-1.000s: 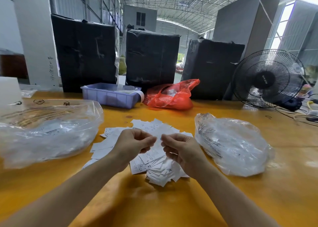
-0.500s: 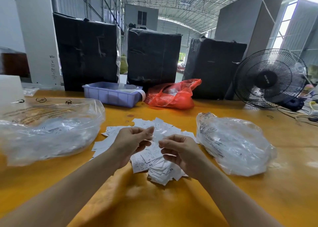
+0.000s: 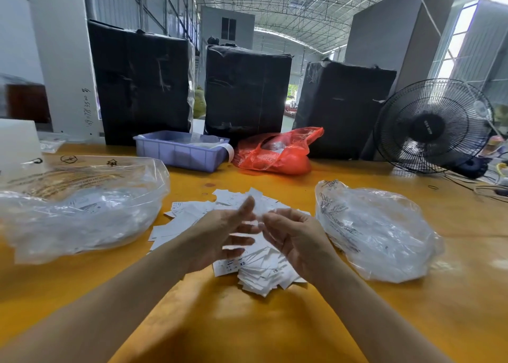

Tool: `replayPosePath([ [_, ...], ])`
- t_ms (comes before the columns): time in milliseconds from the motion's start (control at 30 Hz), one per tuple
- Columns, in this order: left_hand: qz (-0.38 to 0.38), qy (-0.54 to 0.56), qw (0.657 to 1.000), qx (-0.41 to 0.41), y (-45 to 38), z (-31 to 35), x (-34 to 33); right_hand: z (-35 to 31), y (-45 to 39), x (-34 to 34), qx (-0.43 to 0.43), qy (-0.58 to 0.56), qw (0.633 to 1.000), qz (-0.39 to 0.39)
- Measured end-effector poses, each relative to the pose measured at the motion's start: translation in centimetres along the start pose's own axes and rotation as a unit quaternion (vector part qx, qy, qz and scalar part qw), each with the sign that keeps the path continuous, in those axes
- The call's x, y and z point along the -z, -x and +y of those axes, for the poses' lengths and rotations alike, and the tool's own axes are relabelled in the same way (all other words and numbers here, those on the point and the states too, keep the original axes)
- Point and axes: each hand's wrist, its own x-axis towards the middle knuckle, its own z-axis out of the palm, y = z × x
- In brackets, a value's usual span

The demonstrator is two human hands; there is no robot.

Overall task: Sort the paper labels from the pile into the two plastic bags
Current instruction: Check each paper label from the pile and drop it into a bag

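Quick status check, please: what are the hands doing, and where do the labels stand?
Left hand open, blurred; right hand curled, grip unclear. Label pile unsorted between left bag and right bag. Nothing blocking.

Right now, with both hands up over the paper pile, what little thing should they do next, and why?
Probably carry the label to one bag and drop it in. Both hands, left hand and right hand, hover together over the label pile, the right seemingly pinching a blurred white label. Clear bags lie either side: left bag, right bag. Which bag fits cannot be told.

Both hands hover close together, left hand (image 3: 217,236) fingers spread, right hand (image 3: 295,236) loosely curled.
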Motion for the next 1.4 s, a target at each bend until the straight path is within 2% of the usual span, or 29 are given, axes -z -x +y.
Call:
replayPosePath([
  [33, -0.006, -0.013, 1.0, 0.0, 0.1, -0.2, -0.4, 0.1, -0.1, 0.0, 0.009, -0.029, 0.999, 0.009],
  [100, 0.039, 0.022, 0.999, -0.02, 0.1, -0.5, -1.3, 0.3, -0.1, 0.0, 0.018, -0.026, 0.999, 0.009],
  [167, 0.105, 0.112, 0.987, -0.038, -0.1, -0.6, -1.6, 0.4, -0.1, 0.0, 0.026, 0.044, 0.999, 0.005],
  [233, 0.143, 0.169, 0.973, -0.058, -0.4, -0.3, -1.2, 0.7, -0.1, 0.1, 0.061, 0.174, 0.983, 0.004],
  [267, 0.157, 0.175, 0.97, -0.069, -0.5, -0.1, -0.8, 1.1, -0.2, 0.4, 0.094, 0.27, 0.958, 0.017],
  [300, 0.172, 0.166, 0.968, -0.079, -0.6, 0.1, -0.3, 1.4, -0.3, 0.7, 0.134, 0.383, 0.913, 0.037],
  [367, 0.201, 0.134, 0.965, -0.098, -0.8, 0.4, 0.7, 2.0, -0.8, 1.2, 0.19, 0.571, 0.797, 0.042],
  [400, 0.214, 0.126, 0.963, -0.104, -0.9, 0.4, 1.2, 2.3, -1.1, 1.3, 0.191, 0.623, 0.758, 0.024],
  [500, 0.249, 0.115, 0.956, -0.1, -1.2, 0.3, 2.4, 3.3, -2.0, 0.7, 0.144, 0.71, 0.688, -0.043],
  [533, 0.256, 0.108, 0.956, -0.097, -1.3, 0.2, 2.6, 3.4, -2.3, 0.4, 0.132, 0.721, 0.678, -0.052],
  [700, 0.249, 0.062, 0.964, -0.073, -1.3, -0.5, 2.4, 2.7, -2.3, 1.0, 0.159, 0.668, 0.727, -0.001],
  [900, 0.179, 0.031, 0.982, -0.05, -1.0, -0.7, 1.6, 1.4, -1.7, 1.6, 0.134, 0.464, 0.874, 0.052],
  [1100, 0.132, 0.059, 0.988, -0.057, -0.7, -0.8, 1.2, -0.4, -0.9, 1.7, 0.117, 0.246, 0.958, 0.094],
  [1200, 0.128, 0.067, 0.987, -0.072, -0.5, -0.8, 1.0, -1.0, -0.7, 1.5, 0.118, 0.18, 0.972, 0.1],
  [1400, 0.128, 0.009, 0.983, -0.128, -0.6, -0.9, 0.4, -0.8, -0.1, 0.7, 0.174, 0.268, 0.944, 0.083],
])
